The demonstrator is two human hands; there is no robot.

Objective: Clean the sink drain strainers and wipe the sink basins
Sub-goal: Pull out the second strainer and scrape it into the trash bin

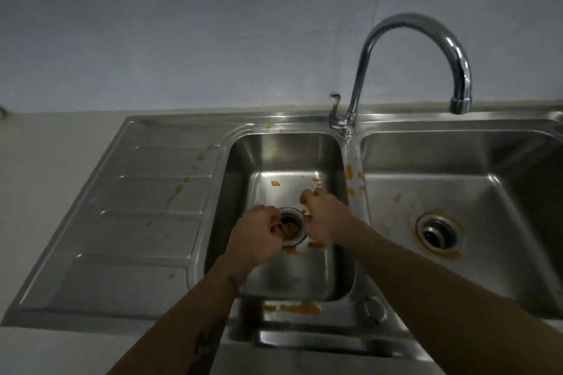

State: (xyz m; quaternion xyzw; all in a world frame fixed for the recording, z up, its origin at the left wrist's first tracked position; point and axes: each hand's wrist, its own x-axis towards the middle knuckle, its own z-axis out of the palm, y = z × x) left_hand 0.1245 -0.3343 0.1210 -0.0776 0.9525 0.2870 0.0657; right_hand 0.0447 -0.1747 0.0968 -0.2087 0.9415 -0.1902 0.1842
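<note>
Over the left drain (292,226), in the small basin (286,271), our left hand (255,237) curls its grip around a thin metal handle (281,227) of the strainer (291,229) sitting in that drain. Just right of the drain, our right hand (324,216) hangs with fingers loosely curled; we cannot tell whether it holds anything. Orange scraps (315,244) lie on the basin floor beside the drain, more behind it. Well right of the drain, the large basin (457,192) has its own strainer (438,231), ringed with orange stain. Behind and right of the left drain rises the tap (408,49), its spout over the large basin. Left of the drain spreads the ribbed drainboard (146,216), spotted orange, set in the pale table (36,176).
</note>
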